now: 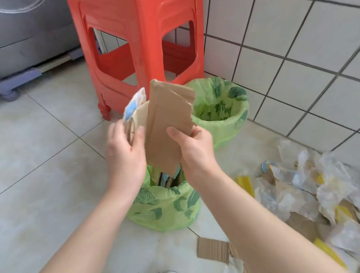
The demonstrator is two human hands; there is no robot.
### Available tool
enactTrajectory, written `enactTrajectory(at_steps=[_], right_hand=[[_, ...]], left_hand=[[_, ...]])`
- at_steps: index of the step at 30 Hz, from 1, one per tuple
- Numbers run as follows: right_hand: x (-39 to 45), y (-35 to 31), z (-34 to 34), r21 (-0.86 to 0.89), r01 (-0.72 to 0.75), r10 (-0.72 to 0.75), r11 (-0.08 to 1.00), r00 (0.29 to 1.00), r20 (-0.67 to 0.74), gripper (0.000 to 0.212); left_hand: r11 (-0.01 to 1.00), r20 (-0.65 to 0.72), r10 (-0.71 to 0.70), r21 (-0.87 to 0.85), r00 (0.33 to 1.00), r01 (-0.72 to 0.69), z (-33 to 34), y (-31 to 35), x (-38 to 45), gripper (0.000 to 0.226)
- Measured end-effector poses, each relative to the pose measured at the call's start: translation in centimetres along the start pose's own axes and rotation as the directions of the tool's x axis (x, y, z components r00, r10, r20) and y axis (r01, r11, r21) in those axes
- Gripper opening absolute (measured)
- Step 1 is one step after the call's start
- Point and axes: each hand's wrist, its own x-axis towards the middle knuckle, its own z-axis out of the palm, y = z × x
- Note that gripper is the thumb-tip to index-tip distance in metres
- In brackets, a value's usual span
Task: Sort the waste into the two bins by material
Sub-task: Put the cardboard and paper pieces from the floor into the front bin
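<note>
Both hands were busy above the near bin (162, 210), the green-lined one closest to the person, which already stood full of upright cardboard scraps. The right hand (192, 147) gripped a long brown cardboard strip (168, 121) by its right edge, thumb pressed across the face, the strip held upright with its lower end just over the bin's mouth. The left hand (126, 150) held a smaller printed cardboard piece (136, 109), white and blue on one side, fingers curled round its lower part beside the strip. The far bin (219, 111), near the tiled wall, looked almost unfilled. On the floor (39, 155), toward its right edge, lay the waste pile (315, 195) of crumpled plastic film, cardboard bits and yellow strips, with a flat cardboard scrap (213, 250) nearer the person's feet. The step in hand seemed to be dropping cardboard into the near bin; the next move probably called for lowering both pieces between those already standing there, then letting go.
</note>
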Motion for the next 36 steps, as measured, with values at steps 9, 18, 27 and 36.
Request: enactTrajectory(at_steps=[9, 18, 27, 36], right_hand=[[1.0, 2.5, -2.7, -0.446, -0.278, 0.279, 0.851, 0.958, -0.065, 0.045], [-0.9, -0.3, -8.5, -0.512, -0.174, 0.209, 0.841, 0.978, 0.011, 0.038], [-6.6, 3.4, -20.8, -0.692, -0.245, 0.196, 0.679, 0.969, -0.151, 0.023], [-12.6, 15.1, -30.4, -0.826, -0.406, 0.31, 0.391, 0.903, -0.297, 0.027]], left_hand=[[0.954, 0.446, -0.28, 0.231, 0.85, 0.193, 1.9, -2.5, -0.6, 0.054], [0.996, 0.465, -0.084, 0.067, 0.881, 0.06, 3.1, 0.2, -2.6, 0.024], [0.993, 0.634, 0.102, -0.018, 0.766, -0.118, 8.5, 1.0, -10.4, 0.014], [0.805, 0.936, -0.115, 0.284, 0.332, -0.521, 13.4, -9.4, -18.6, 0.035]])
